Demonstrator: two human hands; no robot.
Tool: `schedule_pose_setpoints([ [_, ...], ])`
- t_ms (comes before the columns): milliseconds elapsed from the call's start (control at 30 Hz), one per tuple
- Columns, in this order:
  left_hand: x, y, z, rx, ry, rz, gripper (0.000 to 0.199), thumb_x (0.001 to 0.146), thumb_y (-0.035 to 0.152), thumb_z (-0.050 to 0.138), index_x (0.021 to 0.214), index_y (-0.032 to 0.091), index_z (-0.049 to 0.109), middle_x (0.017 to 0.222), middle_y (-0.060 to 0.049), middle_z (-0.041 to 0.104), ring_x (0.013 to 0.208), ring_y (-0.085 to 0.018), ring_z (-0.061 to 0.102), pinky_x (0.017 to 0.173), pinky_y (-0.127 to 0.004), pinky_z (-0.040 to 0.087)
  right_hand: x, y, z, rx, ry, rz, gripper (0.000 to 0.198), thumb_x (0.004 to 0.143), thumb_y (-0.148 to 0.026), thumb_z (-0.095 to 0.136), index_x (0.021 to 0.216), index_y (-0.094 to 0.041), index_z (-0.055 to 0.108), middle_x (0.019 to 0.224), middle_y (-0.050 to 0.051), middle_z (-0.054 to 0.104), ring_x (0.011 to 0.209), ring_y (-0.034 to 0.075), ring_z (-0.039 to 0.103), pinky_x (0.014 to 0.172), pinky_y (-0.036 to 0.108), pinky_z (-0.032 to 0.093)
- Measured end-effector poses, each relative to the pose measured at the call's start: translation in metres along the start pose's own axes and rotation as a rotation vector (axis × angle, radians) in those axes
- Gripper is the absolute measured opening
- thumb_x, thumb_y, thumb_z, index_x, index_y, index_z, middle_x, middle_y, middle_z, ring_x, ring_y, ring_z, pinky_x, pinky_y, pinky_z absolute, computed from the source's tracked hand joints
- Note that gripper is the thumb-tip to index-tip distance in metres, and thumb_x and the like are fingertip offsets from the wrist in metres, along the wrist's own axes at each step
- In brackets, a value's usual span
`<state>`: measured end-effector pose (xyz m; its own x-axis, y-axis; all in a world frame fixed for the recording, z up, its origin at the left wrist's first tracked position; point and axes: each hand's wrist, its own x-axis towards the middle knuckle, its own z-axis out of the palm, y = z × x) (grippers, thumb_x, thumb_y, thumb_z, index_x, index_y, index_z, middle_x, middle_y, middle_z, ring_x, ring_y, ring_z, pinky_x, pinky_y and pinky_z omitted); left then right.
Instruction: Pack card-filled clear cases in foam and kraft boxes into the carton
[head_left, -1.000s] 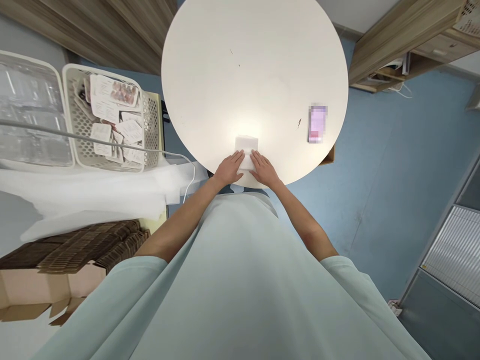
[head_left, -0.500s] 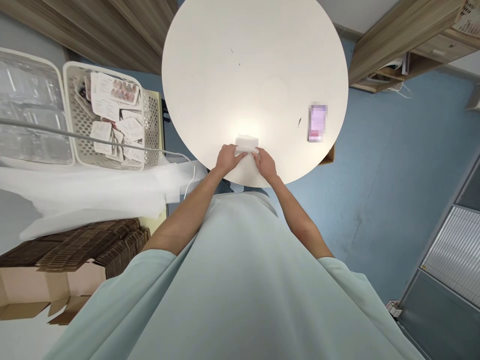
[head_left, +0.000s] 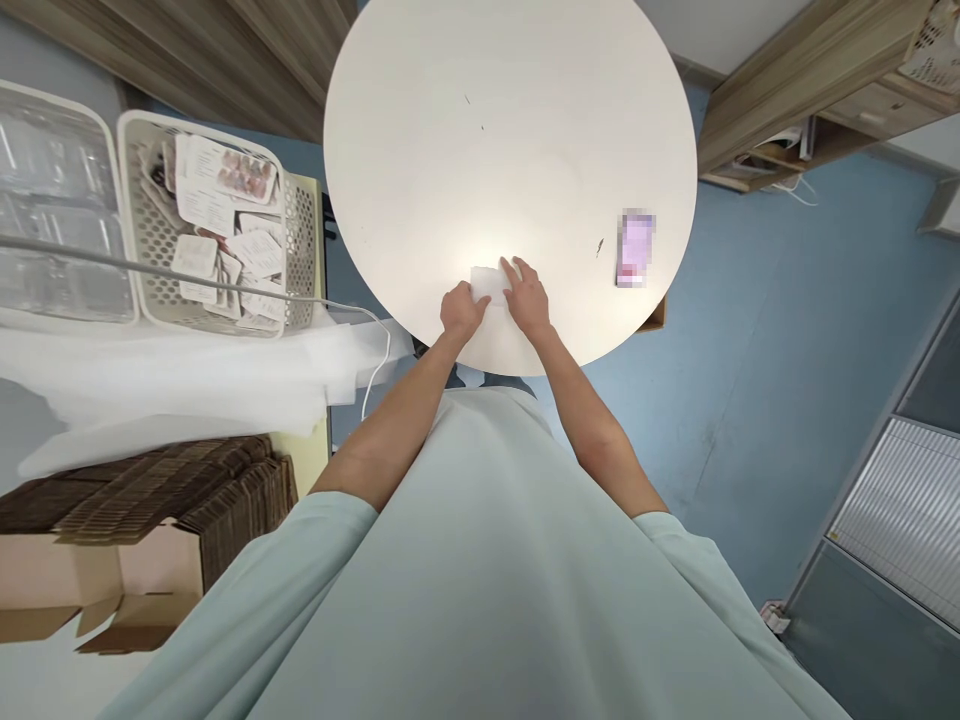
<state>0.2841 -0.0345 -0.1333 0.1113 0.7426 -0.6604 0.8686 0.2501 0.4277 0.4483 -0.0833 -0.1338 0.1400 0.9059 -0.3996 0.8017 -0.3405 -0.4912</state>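
Observation:
A small white packet (head_left: 488, 285), which looks like folded packing foam, lies on the round white table (head_left: 480, 190) near its front edge. My left hand (head_left: 462, 311) is closed on its left side, with the thumb along the lower edge. On the opposite side, my right hand (head_left: 529, 300) has its fingers spread, and their tips touch the packet's right edge. Whatever the white layer may contain is hidden.
A phone-like blurred object (head_left: 636, 247) lies at the table's right. To the left stand a perforated basket (head_left: 300, 230) of carded packs, clear plastic boxes (head_left: 64, 240), white foam sheets (head_left: 187, 375) and flattened brown cartons (head_left: 172, 490). A cable (head_left: 247, 290) crosses the basket.
The packet now lies flatter and more compact between my hands. My right hand has shifted up along its right side and its fingers have spread. My left hand has moved slightly right.

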Motion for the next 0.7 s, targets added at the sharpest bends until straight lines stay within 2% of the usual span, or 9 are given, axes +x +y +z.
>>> schedule_pose_setpoints([
  [100, -0.005, -0.001, -0.005, -0.08, 0.003, -0.027, 0.034, 0.1, 0.039, 0.075, 0.127, 0.021, 0.065, 0.13, -0.014, 0.076, 0.125, -0.034, 0.069, 0.107, -0.046, 0.054, 0.002, -0.002, -0.005, -0.015, -0.051, -0.095, 0.052, 0.116, -0.026, 0.042, 0.166, -0.026, 0.055, 0.171, 0.013, 0.053, 0.16, 0.032, 0.044, 0.131, 0.057, 0.044],
  [200, -0.011, -0.007, -0.011, -0.164, 0.012, -0.043, 0.036, 0.099, 0.035, 0.077, 0.13, 0.022, 0.064, 0.134, -0.012, 0.076, 0.128, -0.031, 0.069, 0.11, -0.043, 0.053, -0.002, -0.001, -0.007, -0.016, -0.061, -0.079, 0.052, 0.111, -0.019, 0.046, 0.161, -0.021, 0.06, 0.164, 0.018, 0.057, 0.15, 0.036, 0.052, 0.126, 0.058, 0.049],
  [300, -0.017, -0.017, -0.017, -0.215, 0.012, -0.066, 0.042, 0.097, 0.034, 0.079, 0.134, 0.022, 0.063, 0.14, -0.013, 0.074, 0.128, -0.029, 0.07, 0.109, -0.042, 0.054, -0.01, -0.001, -0.003, 0.022, -0.029, 0.001, 0.047, 0.108, -0.022, 0.056, 0.155, -0.017, 0.063, 0.154, 0.021, 0.06, 0.143, 0.038, 0.057, 0.119, 0.055, 0.055],
  [433, -0.022, -0.028, -0.023, -0.285, -0.047, -0.063, 0.046, 0.095, 0.031, 0.081, 0.137, 0.021, 0.064, 0.144, -0.013, 0.074, 0.123, -0.028, 0.074, 0.107, -0.041, 0.056, -0.025, -0.009, 0.014, 0.166, 0.042, 0.161, 0.037, 0.104, -0.031, 0.07, 0.138, -0.019, 0.064, 0.133, 0.016, 0.067, 0.119, 0.032, 0.067, 0.106, 0.048, 0.06],
  [533, -0.022, -0.036, -0.026, -0.334, -0.094, -0.014, 0.048, 0.094, 0.026, 0.079, 0.139, 0.022, 0.065, 0.145, -0.012, 0.075, 0.118, -0.027, 0.076, 0.106, -0.04, 0.058, -0.037, -0.027, 0.03, 0.228, 0.074, 0.239, 0.029, 0.104, -0.035, 0.071, 0.128, -0.021, 0.062, 0.124, 0.012, 0.069, 0.104, 0.027, 0.068, 0.1, 0.044, 0.06],
  [700, -0.018, -0.063, -0.04, -0.331, -0.087, 0.048, 0.045, 0.092, 0.018, 0.074, 0.137, 0.022, 0.071, 0.142, -0.01, 0.077, 0.114, -0.027, 0.078, 0.108, -0.041, 0.059, -0.042, -0.067, 0.053, 0.271, 0.088, 0.306, 0.021, 0.105, -0.031, 0.068, 0.121, -0.023, 0.059, 0.121, 0.011, 0.07, 0.099, 0.025, 0.067, 0.096, 0.041, 0.058],
])
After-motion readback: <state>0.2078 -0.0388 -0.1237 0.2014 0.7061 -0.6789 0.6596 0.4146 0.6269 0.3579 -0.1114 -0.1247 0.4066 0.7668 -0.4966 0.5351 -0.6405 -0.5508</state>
